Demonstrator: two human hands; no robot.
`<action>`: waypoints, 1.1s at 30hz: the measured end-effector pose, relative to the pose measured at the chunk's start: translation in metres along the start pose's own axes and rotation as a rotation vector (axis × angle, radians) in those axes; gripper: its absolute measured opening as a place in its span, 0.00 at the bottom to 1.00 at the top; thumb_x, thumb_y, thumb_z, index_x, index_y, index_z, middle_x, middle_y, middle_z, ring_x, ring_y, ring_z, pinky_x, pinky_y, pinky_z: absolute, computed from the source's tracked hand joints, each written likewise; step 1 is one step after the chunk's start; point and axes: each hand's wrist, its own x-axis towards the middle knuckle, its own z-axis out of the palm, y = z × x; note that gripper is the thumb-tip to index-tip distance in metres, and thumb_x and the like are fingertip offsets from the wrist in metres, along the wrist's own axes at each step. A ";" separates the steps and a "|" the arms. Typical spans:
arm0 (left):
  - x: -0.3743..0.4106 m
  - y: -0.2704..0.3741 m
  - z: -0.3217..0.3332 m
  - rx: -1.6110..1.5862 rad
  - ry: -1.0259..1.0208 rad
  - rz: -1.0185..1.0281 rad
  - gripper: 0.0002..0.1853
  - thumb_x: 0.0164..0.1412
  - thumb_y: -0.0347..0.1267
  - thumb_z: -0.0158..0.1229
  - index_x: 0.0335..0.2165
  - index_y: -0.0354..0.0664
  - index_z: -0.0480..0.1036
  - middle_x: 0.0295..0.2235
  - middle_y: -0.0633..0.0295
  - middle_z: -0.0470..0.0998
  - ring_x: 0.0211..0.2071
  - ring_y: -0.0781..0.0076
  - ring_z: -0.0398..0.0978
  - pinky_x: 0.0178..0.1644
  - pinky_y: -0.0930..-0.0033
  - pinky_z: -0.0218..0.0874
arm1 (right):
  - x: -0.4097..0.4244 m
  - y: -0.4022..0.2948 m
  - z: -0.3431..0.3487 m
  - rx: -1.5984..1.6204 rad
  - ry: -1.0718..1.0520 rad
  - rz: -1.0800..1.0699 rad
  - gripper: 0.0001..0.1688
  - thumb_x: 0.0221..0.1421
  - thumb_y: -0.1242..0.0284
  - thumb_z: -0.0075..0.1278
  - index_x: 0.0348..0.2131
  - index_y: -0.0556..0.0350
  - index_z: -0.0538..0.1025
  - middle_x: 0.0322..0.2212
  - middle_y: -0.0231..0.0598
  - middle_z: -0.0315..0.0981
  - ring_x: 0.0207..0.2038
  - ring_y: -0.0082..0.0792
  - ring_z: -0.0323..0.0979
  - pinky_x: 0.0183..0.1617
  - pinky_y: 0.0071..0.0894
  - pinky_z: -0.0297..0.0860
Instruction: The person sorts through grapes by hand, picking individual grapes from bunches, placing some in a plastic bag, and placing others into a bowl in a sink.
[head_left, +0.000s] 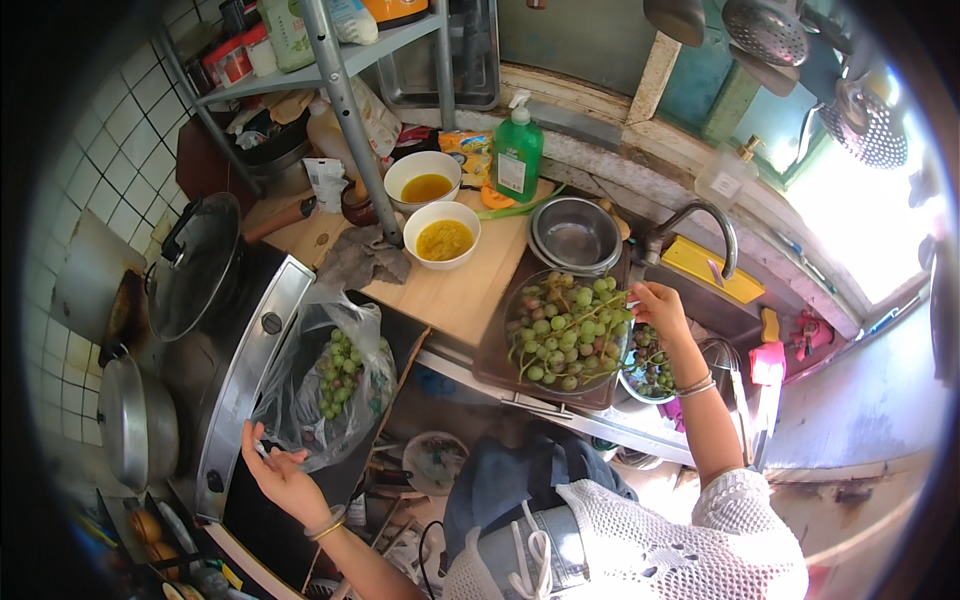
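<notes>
A heap of green and reddish grapes (574, 330) fills a clear glass bowl (514, 307) on a brown board. My right hand (654, 304) pinches a grape stem at the bowl's right edge. At the lower left, my left hand (276, 461) is beside a clear plastic bag (300, 382), with a small pale thing between thumb and fingers; what it is, I cannot tell. Inside that bag lies a bunch of green grapes (341, 371). Darker grapes (651, 360) rest in another bowl at the sink, partly behind my right wrist.
Nested metal bowls (576, 232) stand behind the glass bowl. Two white bowls with yellow contents (442, 235) and a green pump bottle (516, 154) are on the wooden worktop. A curved faucet (727, 232) rises over the sink. Lidded pans (196, 266) occupy the stove at left.
</notes>
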 end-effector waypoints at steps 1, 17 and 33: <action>0.000 -0.002 -0.005 0.003 0.013 0.001 0.30 0.55 0.14 0.36 0.57 0.40 0.59 0.51 0.56 0.67 0.21 0.82 0.63 0.29 0.79 0.65 | -0.001 -0.003 0.002 -0.097 0.019 0.002 0.16 0.57 0.66 0.51 0.34 0.65 0.75 0.26 0.36 0.75 0.23 0.20 0.70 0.26 0.17 0.68; -0.005 0.015 -0.024 -0.181 0.004 -0.106 0.27 0.58 0.15 0.38 0.57 0.38 0.57 0.51 0.52 0.69 0.22 0.82 0.70 0.28 0.81 0.65 | -0.093 -0.088 0.352 -0.630 -0.901 -1.127 0.18 0.41 0.86 0.46 0.35 0.62 0.77 0.32 0.48 0.75 0.38 0.49 0.72 0.44 0.39 0.69; 0.001 0.012 -0.019 -0.155 -0.025 -0.141 0.26 0.57 0.15 0.38 0.55 0.39 0.60 0.50 0.57 0.68 0.23 0.80 0.70 0.29 0.79 0.66 | -0.052 -0.050 0.477 -1.233 -0.839 -1.425 0.04 0.37 0.78 0.54 0.20 0.54 0.79 0.23 0.45 0.77 0.31 0.43 0.76 0.37 0.36 0.72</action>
